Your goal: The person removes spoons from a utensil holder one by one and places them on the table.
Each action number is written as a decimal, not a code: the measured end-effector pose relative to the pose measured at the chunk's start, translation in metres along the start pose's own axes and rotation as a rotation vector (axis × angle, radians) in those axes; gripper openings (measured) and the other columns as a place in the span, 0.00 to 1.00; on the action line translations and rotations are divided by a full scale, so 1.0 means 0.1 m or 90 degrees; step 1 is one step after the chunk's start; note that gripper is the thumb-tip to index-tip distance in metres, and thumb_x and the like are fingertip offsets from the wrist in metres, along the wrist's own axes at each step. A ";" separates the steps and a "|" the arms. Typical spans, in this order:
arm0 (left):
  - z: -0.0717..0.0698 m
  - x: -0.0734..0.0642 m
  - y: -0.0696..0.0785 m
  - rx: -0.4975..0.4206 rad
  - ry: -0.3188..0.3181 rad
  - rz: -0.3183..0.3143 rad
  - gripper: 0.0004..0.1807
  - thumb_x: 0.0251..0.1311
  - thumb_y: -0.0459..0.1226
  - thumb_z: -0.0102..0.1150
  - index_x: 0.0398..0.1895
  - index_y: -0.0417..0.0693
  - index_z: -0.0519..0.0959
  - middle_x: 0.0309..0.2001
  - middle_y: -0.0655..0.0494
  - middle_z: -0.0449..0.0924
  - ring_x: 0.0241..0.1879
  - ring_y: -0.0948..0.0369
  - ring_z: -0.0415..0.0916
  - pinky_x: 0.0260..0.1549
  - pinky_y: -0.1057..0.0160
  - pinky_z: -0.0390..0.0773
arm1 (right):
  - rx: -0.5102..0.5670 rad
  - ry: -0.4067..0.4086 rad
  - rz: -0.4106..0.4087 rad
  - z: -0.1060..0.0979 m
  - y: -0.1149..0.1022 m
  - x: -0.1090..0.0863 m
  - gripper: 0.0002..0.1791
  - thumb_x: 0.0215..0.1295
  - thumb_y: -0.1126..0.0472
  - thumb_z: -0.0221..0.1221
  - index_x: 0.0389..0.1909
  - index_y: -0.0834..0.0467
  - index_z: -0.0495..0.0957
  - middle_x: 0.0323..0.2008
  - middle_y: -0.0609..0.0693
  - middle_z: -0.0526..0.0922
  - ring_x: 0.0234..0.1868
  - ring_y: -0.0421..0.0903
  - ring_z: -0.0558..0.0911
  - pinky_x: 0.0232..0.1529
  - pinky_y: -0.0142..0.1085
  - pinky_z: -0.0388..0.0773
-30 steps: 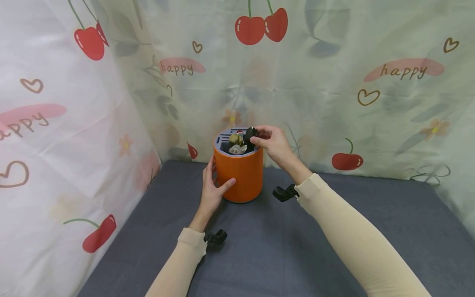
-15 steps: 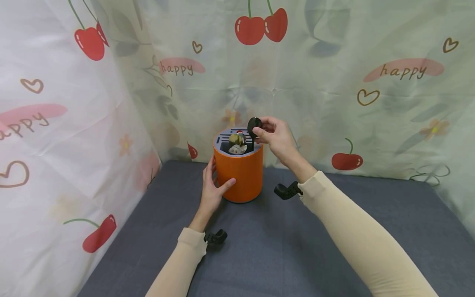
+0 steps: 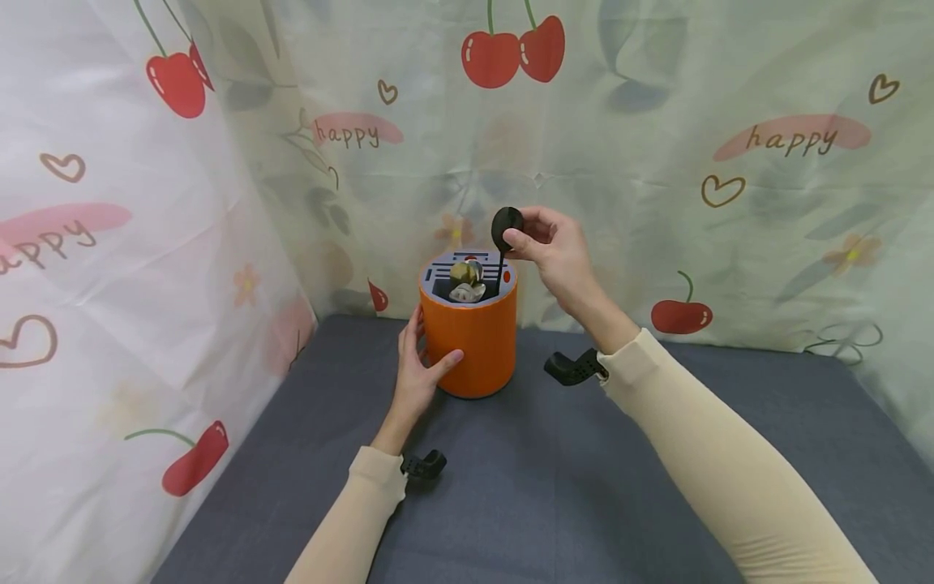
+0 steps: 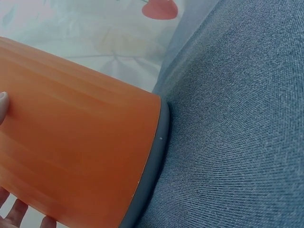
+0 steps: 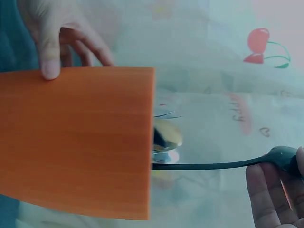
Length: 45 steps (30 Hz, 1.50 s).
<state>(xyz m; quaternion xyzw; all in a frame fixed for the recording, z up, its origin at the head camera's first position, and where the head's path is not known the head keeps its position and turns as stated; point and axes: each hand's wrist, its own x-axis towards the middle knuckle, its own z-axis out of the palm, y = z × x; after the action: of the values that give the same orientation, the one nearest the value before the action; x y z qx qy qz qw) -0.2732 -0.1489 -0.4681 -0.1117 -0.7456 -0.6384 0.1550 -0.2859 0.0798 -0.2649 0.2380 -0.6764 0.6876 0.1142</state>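
An orange cylindrical utensil holder [image 3: 477,349] with a grey slotted top stands upright on the dark cloth. My left hand [image 3: 417,380] holds its left side, thumb on the front and fingers round behind. Above the rim, my right hand [image 3: 560,250] pinches a black spoon [image 3: 507,225] by its bowl. The spoon is upright, bowl up. In the right wrist view the spoon's thin handle [image 5: 209,166] runs into the holder, which hides its lower end. Gold and silver spoon bowls [image 3: 467,280] stick up from the holder's opening.
A dark grey cloth [image 3: 511,487] covers the table. Behind it and on the left hang printed curtains [image 3: 620,178] with cherries and hearts, and the back one is close behind the holder. Black camera mounts [image 3: 572,367] sit at both wrists.
My right hand has risen, drawing the black spoon upward so that more of its handle shows above the holder. The left hand and the holder have stayed in place.
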 end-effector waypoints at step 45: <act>-0.02 0.00 0.01 -0.005 -0.002 0.001 0.54 0.65 0.42 0.73 0.85 0.67 0.47 0.79 0.54 0.50 0.77 0.53 0.52 0.75 0.40 0.56 | 0.113 0.091 -0.110 -0.47 -0.38 -0.08 0.11 0.67 0.72 0.67 0.48 0.71 0.83 0.37 0.54 0.86 0.35 0.47 0.86 0.39 0.38 0.87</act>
<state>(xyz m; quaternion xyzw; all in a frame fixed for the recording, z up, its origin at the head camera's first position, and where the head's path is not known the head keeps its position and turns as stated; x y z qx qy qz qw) -0.2726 -0.1505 -0.4675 -0.1138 -0.7430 -0.6413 0.1541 -0.2689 0.1296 -0.2338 0.2545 -0.5801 0.7477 0.1994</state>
